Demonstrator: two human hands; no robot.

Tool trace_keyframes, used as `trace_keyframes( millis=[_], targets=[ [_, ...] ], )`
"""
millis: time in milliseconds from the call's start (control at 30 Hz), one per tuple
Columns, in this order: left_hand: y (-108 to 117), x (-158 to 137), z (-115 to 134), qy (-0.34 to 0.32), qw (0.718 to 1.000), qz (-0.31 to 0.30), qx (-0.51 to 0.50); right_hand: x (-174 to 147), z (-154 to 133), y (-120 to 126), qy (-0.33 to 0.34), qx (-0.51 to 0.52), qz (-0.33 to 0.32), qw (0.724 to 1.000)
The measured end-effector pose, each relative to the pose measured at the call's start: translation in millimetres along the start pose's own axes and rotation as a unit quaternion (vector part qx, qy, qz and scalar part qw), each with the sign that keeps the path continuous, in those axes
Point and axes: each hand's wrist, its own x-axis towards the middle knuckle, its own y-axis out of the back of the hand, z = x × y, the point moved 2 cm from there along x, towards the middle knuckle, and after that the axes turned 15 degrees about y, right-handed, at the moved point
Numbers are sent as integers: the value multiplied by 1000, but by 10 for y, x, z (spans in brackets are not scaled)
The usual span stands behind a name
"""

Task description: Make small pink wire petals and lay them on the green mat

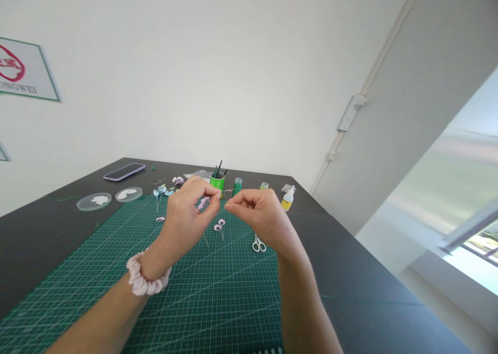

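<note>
Above the green cutting mat (187, 281), both hands are raised with their fingertips close together. My left hand (190, 203), with a pale scrunchie (142, 279) on its wrist, pinches a thin wire-like strand, too fine to make out well. My right hand (260, 209) is closed in a pinch at the other side of the same small gap, seemingly on that strand. Behind the left fingers shows a pink petal-like piece (203, 203). Small pink flowers on stems (219, 227) lie on the mat below the hands. White-handled scissors (259, 245) rest under my right wrist.
At the back stand a green can (217, 183) of tools, a green glitter bottle (237, 186) and a glue bottle (288, 198). To the left are blue flowers (159, 190), clear dishes (93, 201) with white pieces, and a phone (124, 171). A wall closes off the far side.
</note>
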Motion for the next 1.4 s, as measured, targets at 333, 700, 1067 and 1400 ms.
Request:
trace_keyframes(
  millis=[333, 700, 1067, 1400],
  targets=[
    [-16, -6, -26, -34, 999, 15, 30, -27, -26, 5, 17, -31, 11, 999],
    [8, 3, 9, -93, 995, -42, 22, -15, -10, 35, 83, -77, 86, 990],
    [5, 15, 29, -102, 992, -67, -34, 66, 79, 105, 27, 11, 109, 994],
    [43, -1, 64, -7, 997, -35, -70, 75, 129, 66, -4, 117, 8, 993]
  ],
)
